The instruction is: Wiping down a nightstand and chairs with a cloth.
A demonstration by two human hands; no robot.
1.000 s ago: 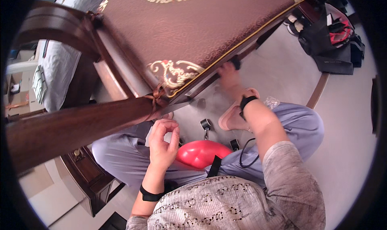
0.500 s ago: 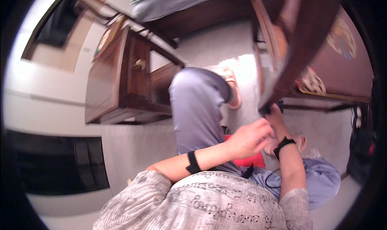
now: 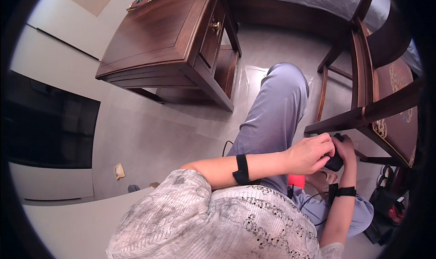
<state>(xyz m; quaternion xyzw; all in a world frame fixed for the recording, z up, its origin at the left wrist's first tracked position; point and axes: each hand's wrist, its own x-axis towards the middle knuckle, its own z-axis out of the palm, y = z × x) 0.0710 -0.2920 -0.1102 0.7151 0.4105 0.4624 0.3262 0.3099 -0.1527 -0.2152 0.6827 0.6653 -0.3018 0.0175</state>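
The right grip point(image 3: 347, 148) is wrapped round the side of a black object point(image 3: 335, 162), its fingers clamped on it; the left grip point(image 3: 309, 154) meets the same object from the other side, fingers bent at its edge, though I cannot tell whether they pinch it or only touch; the object is held in the air just beside the near end of the armrest of a dark wooden chair point(image 3: 380, 132), close to the patterned seat's near corner; that armrest and the front edge of the seat stand directly beyond the hands, while a raised knee in lilac trousers point(image 3: 273, 111) rises on the left forearm's far side and a red stool point(image 3: 296, 181) shows below the left wrist; dark shoes point(image 3: 385, 175) and a black bag point(image 3: 380, 209) lie on the floor past the seat's lower corner; compared with a second ago, the left hand has left its spot over the stool and joined the right one, and the view has swung leftward onto a wooden cabinet point(image 3: 156, 36); grey floor point(image 3: 154, 138) stretches from the cabinet's lower edge to the white wall units, with a small packet point(image 3: 119, 171) near their corner.
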